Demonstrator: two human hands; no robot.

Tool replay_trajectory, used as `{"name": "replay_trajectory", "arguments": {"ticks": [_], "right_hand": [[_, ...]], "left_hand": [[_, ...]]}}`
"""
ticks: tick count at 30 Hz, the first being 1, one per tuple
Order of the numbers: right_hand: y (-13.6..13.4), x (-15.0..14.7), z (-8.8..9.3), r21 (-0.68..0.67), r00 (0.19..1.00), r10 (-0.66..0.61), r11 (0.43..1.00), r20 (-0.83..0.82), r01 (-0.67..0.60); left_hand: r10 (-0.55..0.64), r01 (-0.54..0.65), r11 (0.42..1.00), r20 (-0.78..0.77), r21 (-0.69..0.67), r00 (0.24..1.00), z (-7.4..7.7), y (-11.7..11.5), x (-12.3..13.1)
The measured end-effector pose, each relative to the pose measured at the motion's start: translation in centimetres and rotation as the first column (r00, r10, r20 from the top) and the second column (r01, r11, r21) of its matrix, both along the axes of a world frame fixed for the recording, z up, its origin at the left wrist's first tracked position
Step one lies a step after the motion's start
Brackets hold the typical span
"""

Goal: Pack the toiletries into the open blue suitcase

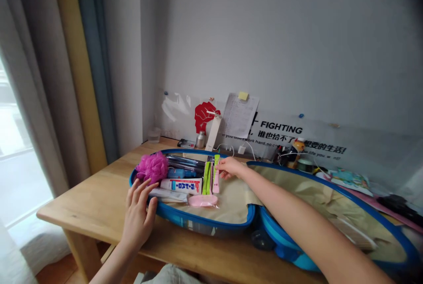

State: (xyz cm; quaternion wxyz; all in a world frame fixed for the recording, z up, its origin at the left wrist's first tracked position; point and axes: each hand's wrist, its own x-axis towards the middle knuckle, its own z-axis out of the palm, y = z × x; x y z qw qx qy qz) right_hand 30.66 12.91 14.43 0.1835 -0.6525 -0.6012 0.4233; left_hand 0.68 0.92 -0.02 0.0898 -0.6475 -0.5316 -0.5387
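An open blue suitcase (205, 227) with a beige lining lies on a wooden table. My right hand (231, 167) reaches into its left half, fingers closed at the edge of a slim green-and-pink packet (216, 180). Beside that lie similar green packets (206, 178). My left hand (140, 202) is open, fingers spread over the suitcase's near left rim, close to a magenta bath puff (152, 166). Between the hands are a toothpaste tube (181, 185), a clear-wrapped white item (168, 195), a pink oval item in clear wrap (202, 201) and dark flat packages (187, 162).
The suitcase's other half (297, 182) opens to the right, partly behind my right forearm. Behind stand a white lamp-like stand (213, 132), a small metal bottle (200, 139) and an orange-capped bottle (297, 146). Curtains (90, 64) hang at the left.
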Motion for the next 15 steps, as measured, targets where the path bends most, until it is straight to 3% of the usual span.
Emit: {"name": "replay_trajectory", "arguments": {"ticks": [6,15], "right_hand": [[0.3,-1.1,-2.0,-0.112,0.987,0.006,0.994,0.158,0.012],[0.1,-1.2,-2.6,-0.124,0.959,0.028,0.992,0.283,0.007]], "left_hand": [[-0.004,0.005,1.000,0.009,-0.005,1.000,0.1,-0.1,0.0],[0.000,0.000,1.000,-0.012,0.007,1.000,0.3,-0.1,0.1]]}}
